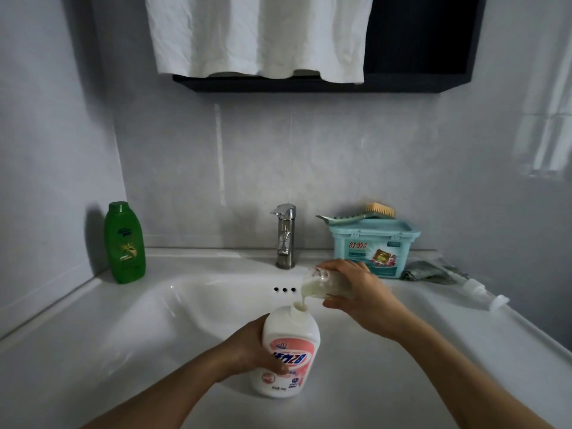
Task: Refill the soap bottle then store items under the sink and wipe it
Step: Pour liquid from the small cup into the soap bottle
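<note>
Left hand (257, 351): bare fingers and wrist.
Right hand (362, 292): bare fingers and wrist.
Forearms (173, 385): uncovered to the lower frame edge.

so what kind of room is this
Most likely a home bathroom: a white basin with a steel tap, a green bottle on its ledge, and a white cloth hanging above.

Grey wall (309, 156) faces you beyond your grip, with pale vertical streaks. High above grip: dark cabinet (418, 57), white cloth (257, 35) draped over its front. Up right of grip: bright window reflection (544, 137) on side wall. White sink (93, 320) surrounds grip, chrome tap (286, 236) just behind it. Light dim, cool.
</note>
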The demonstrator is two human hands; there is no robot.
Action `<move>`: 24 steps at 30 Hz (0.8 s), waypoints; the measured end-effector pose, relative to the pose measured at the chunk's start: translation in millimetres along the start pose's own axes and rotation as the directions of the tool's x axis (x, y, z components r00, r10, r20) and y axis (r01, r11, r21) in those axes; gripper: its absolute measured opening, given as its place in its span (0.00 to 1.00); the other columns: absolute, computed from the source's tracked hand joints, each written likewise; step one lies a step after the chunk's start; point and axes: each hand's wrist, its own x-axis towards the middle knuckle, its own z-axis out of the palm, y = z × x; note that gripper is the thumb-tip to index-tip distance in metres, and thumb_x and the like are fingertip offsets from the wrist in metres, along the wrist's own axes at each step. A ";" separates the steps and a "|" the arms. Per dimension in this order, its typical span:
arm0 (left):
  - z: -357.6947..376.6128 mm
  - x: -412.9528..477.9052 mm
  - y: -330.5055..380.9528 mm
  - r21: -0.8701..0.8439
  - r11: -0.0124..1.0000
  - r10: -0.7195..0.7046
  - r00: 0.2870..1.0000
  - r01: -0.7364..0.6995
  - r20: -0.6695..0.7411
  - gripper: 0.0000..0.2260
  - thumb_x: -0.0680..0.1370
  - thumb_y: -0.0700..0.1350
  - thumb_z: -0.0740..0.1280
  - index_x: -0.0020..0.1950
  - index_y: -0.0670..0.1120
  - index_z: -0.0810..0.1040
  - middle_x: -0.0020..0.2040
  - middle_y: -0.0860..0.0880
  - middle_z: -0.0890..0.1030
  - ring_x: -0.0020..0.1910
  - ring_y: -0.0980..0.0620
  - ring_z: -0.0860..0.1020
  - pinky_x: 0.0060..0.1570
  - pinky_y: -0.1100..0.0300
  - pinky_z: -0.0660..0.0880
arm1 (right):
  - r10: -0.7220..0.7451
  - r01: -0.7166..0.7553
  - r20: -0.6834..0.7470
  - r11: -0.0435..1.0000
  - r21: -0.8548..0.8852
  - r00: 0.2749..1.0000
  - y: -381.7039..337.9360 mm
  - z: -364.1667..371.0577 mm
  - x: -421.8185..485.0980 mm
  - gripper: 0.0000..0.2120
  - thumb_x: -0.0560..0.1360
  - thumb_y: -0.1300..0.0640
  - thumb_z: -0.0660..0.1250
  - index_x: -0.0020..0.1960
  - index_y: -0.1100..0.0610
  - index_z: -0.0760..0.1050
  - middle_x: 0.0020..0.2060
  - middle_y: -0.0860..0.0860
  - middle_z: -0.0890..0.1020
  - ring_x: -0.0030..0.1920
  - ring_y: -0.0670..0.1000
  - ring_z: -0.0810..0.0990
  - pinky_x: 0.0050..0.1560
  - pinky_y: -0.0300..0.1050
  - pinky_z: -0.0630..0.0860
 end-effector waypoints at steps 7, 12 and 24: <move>-0.3 -0.2 -0.8 0.008 1.000 0.001 1.000 -0.001 -0.002 0.31 0.61 0.36 0.80 0.61 0.52 0.75 0.52 0.52 0.85 0.53 0.54 0.82 0.58 0.52 0.78 | 0.002 -0.002 -0.001 1.000 -0.004 1.000 -0.5 0.3 -0.2 0.25 0.71 0.55 0.72 0.64 0.47 0.67 0.49 0.36 0.64 0.54 0.42 0.65 0.53 0.33 0.63; -0.2 0.8 -1.7 0.007 1.000 0.003 1.000 -0.003 0.003 0.31 0.62 0.36 0.80 0.61 0.52 0.75 0.52 0.52 0.85 0.53 0.54 0.82 0.58 0.52 0.78 | -0.005 0.005 0.008 1.000 0.004 1.000 0.3 -0.2 -0.5 0.25 0.71 0.55 0.72 0.64 0.47 0.67 0.47 0.33 0.63 0.55 0.43 0.66 0.54 0.34 0.65; -0.6 1.3 -2.3 0.005 1.000 0.004 1.000 -0.004 0.010 0.33 0.60 0.38 0.80 0.62 0.52 0.75 0.53 0.52 0.84 0.54 0.54 0.82 0.58 0.51 0.78 | -0.011 0.011 0.000 1.000 -0.002 1.000 0.7 0.2 0.1 0.25 0.70 0.55 0.72 0.64 0.47 0.67 0.49 0.34 0.65 0.55 0.43 0.66 0.55 0.35 0.65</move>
